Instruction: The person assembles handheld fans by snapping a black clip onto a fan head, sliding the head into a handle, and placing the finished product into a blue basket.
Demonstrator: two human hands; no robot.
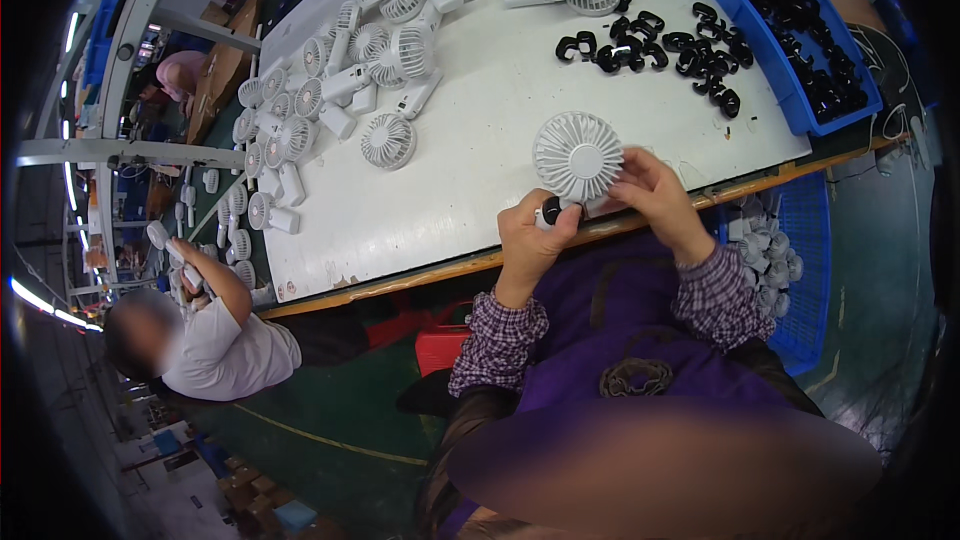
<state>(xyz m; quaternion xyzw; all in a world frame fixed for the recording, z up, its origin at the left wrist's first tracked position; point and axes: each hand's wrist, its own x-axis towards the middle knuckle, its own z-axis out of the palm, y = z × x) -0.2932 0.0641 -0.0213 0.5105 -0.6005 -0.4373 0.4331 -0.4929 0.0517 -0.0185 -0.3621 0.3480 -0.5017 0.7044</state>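
White fan (578, 158) gripped by left hand (527, 242) and right hand (660, 205).
Black parts (835, 75) contained in upper-right tray (758, 45); white parts (768, 255) in mid-right crate (812, 290).

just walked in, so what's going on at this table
The left hand grips a white handheld fan over the near edge of the table, with a small black piece at its thumb. The right hand touches the right side of the fan's head. More white fans lie massed at the table's left and far side. Loose black pieces lie beside a blue tray of similar ones. At left, another person handles something white.
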